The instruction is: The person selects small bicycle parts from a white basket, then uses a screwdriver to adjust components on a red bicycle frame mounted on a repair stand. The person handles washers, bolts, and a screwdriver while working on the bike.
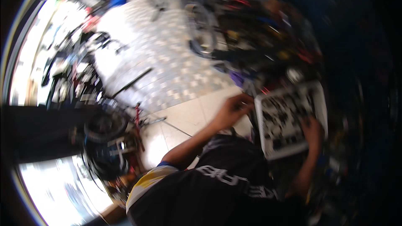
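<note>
My left hand [238, 106] is curled just left of a white plastic tray [263, 139], holding something small that I cannot make out. The tray sits at the right, with dark small parts [278, 109] scattered inside. My right hand [310, 127] reaches into the tray's right side among those parts, its fingers blurred by motion.
Blurred bicycle parts and clutter [205, 33] line the upper right. More bikes and wheels [104, 125] crowd the left, beside bright openings. A patterned floor [155, 46] and plain tiles [167, 136] lie between, with a long dark bar [132, 81] at the left.
</note>
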{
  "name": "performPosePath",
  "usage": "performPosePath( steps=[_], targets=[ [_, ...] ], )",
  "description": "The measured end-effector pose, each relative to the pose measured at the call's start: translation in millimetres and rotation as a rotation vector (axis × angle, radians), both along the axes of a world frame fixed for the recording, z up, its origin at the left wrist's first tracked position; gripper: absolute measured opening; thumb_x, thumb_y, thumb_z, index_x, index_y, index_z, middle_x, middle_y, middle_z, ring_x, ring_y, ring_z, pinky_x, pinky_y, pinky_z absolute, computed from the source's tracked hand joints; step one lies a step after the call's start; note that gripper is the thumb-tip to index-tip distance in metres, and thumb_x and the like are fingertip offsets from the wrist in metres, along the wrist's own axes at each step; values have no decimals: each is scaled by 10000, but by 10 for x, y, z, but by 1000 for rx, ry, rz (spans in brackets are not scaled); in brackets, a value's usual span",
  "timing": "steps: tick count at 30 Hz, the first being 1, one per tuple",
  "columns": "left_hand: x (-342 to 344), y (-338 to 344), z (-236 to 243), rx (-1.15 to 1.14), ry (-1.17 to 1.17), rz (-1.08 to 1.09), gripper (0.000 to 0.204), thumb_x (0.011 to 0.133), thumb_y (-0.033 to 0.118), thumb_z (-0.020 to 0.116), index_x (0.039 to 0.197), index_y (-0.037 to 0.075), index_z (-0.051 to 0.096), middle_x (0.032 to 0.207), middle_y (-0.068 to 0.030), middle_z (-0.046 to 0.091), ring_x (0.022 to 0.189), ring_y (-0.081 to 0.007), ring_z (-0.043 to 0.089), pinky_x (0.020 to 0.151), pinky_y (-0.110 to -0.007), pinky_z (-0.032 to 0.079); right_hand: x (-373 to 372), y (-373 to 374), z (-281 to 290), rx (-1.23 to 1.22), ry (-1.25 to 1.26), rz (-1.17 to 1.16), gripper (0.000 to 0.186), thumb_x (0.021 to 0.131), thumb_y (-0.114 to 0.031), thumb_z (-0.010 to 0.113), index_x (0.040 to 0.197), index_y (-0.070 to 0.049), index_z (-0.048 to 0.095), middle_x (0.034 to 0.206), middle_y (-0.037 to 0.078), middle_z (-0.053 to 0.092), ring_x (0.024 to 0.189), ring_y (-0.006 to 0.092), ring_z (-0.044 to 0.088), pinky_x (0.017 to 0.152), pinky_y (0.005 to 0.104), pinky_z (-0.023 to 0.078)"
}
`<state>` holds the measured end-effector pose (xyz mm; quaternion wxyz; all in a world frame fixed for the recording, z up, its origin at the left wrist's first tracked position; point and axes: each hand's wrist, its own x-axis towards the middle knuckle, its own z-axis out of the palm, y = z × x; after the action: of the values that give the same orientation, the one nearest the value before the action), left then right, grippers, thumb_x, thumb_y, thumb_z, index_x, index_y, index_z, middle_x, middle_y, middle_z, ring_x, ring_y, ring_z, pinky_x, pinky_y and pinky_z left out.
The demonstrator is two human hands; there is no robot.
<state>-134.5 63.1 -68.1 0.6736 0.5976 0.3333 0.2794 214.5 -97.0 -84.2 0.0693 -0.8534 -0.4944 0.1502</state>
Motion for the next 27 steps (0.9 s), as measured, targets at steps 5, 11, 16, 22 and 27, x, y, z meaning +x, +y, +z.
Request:
performPosePath(
  steps=[5, 11, 16, 22, 27],
  targets=[
    [-87, -65, 272, 217, 79, 137, 195, 971, 141, 702, 1117, 11, 702, 1005, -114, 749, 891, -187, 701, 790, -344, 555, -318, 191, 370, -7, 58, 20, 245, 914, -285, 735, 993, -55, 717, 800, 144, 666, 775, 336, 665, 716, 438, 509],
    [-293, -138, 225, 214, 71, 180, 225, 972, 170, 687, 1130, 9, 682, 1032, -139, 744, 980, -267, 714, 872, -389, 548, -738, 637, 758, 20, 181, 49, 202, 921, -224, 734, 945, -27, 701, 632, 59, 467, 578, 185, 408, 568, 390, 360],
    [-455, 16, 106, 200, 98, 127, 225, 966, 180, 689, 1116, 13, 691, 1059, -137, 738, 1018, -296, 713, 902, -401, 545, -937, 754, 743, 55, 174, 99, 194, 928, -212, 743, 921, -27, 684, 611, 37, 409, 568, 158, 365, 549, 361, 333],
    [-721, 239, 61, 235, 106, 96, 219, 965, 178, 685, 1110, 14, 694, 1054, -145, 737, 1004, -308, 714, 876, -408, 557, -1159, 727, 735, 57, 320, -19, 182, 950, -199, 728, 918, -28, 676, 643, -4, 408, 596, 117, 363, 554, 330, 317],
    [-1052, 125, 69, 210, 80, 174, 227, 973, 185, 681, 1125, 16, 693, 1032, -134, 746, 944, -271, 716, 837, -391, 562, -1344, 568, 697, 121, 425, -17, 140, 945, -154, 728, 923, -30, 666, 681, -28, 428, 621, 87, 371, 567, 293, 320]
  ],
)
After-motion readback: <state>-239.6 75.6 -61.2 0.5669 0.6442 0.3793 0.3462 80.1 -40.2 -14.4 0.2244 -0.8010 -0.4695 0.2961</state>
